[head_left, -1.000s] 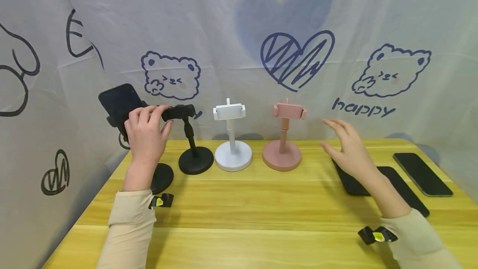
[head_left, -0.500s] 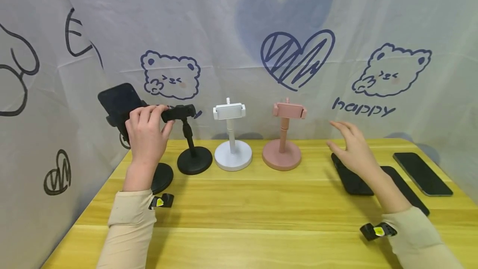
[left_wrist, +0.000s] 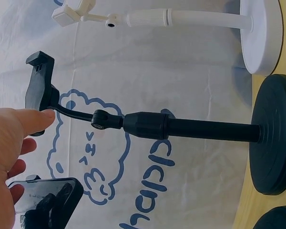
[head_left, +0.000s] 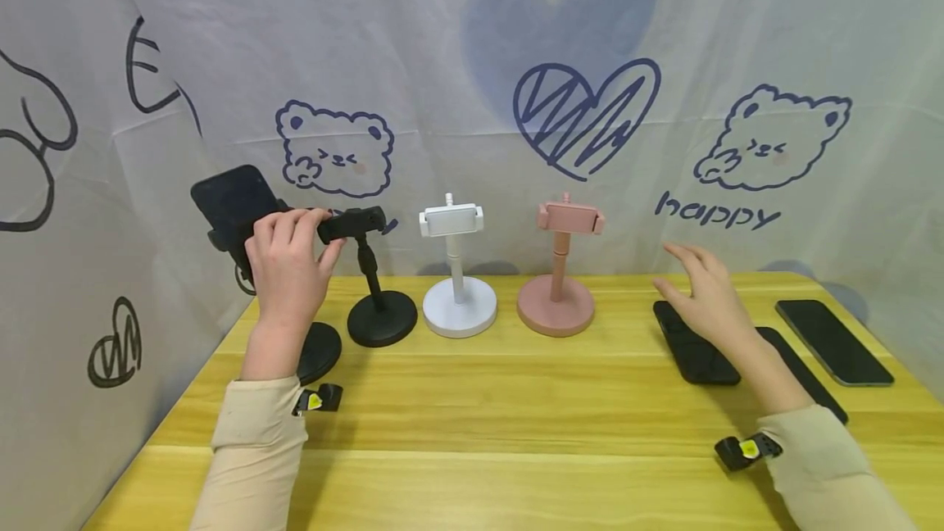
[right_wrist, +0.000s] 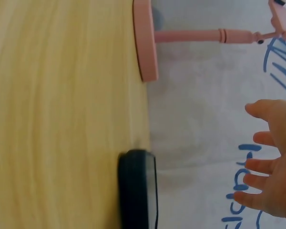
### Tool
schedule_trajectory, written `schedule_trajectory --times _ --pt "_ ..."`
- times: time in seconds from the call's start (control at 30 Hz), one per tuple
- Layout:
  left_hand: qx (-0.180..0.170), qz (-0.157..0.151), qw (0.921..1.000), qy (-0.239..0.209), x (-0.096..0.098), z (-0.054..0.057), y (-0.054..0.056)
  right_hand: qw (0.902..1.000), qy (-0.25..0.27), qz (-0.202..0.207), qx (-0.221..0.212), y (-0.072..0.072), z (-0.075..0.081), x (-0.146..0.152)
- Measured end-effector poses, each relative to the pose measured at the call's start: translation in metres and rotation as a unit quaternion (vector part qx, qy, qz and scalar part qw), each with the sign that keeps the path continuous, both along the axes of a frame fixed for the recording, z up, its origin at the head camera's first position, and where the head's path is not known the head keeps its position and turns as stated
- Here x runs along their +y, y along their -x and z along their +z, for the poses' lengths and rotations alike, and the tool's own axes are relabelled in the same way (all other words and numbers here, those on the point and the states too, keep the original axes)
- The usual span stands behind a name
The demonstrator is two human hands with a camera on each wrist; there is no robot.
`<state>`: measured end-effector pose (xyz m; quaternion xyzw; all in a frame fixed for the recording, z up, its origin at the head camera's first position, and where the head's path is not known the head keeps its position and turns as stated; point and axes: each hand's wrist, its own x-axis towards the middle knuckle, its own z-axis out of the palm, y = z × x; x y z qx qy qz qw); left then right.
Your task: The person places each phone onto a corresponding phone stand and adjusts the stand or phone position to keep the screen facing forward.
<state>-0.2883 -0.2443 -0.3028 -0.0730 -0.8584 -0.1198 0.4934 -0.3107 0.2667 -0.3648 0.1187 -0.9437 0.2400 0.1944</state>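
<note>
My left hand pinches the near end of the clamp on a black phone stand, which stands upright at the back left. In the left wrist view the thumb lies against the clamp, and nothing sits in that clamp. Just left, behind the hand, a second black stand holds a dark phone; the hand hides much of its stem. My right hand, fingers spread, hovers above a black phone on the table and holds nothing.
A white phone stand and a pink one stand along the table's back edge, both with bare clamps. Two more dark phones, a middle one and a far right one, lie flat. A printed cloth hangs close behind.
The black stand in my left hand has shifted slightly left, base included. My right hand has drifted right, uncovering more of the phone beneath it.
</note>
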Motion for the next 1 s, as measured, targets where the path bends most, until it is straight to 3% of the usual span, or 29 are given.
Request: schedule_trajectory --times 0.53,1.0 --pt "0.004 0.0 1.0 -0.001 0.001 0.0 -0.003 0.9958 -0.041 -0.062 -0.054 0.006 -0.014 0.012" --pt "0.005 0.006 0.9999 -0.007 0.002 0.0 -0.005 0.99 -0.061 -0.063 -0.11 0.013 -0.025 0.024"
